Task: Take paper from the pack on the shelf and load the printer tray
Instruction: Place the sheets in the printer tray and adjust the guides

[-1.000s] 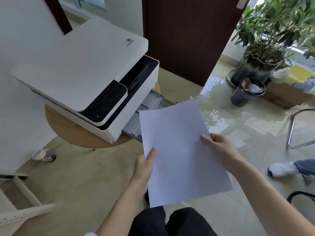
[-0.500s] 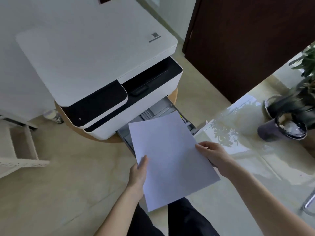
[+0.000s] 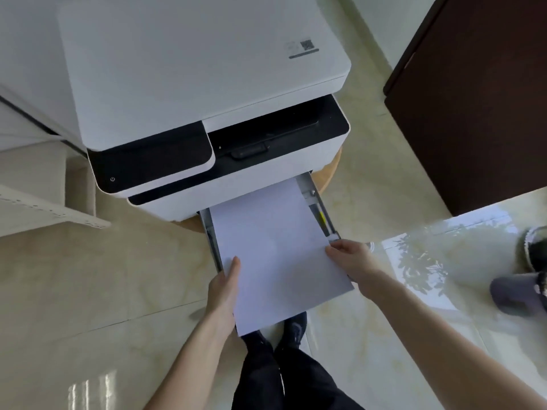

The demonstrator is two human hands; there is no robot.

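Note:
A white printer (image 3: 192, 72) with a black control panel stands on a round wooden table. Its grey paper tray (image 3: 321, 208) is pulled out at the front. A white sheet of paper (image 3: 275, 253) lies over the tray, its far end inside between the tray's side rails, its near end sticking out past the front. My left hand (image 3: 223, 288) grips the sheet's left edge. My right hand (image 3: 350, 260) grips its right edge near the tray's front right corner. The paper pack and shelf are out of view.
The round wooden table (image 3: 330, 173) shows under the printer. A dark brown door (image 3: 473, 99) is to the right. A dark pot (image 3: 521, 291) stands on the glossy tiled floor at the right edge. A white rack (image 3: 44, 208) is at the left. My legs are below.
The sheet has moved forward and down from above the tray into it, both hands moving with it. The view has swung down over the printer.

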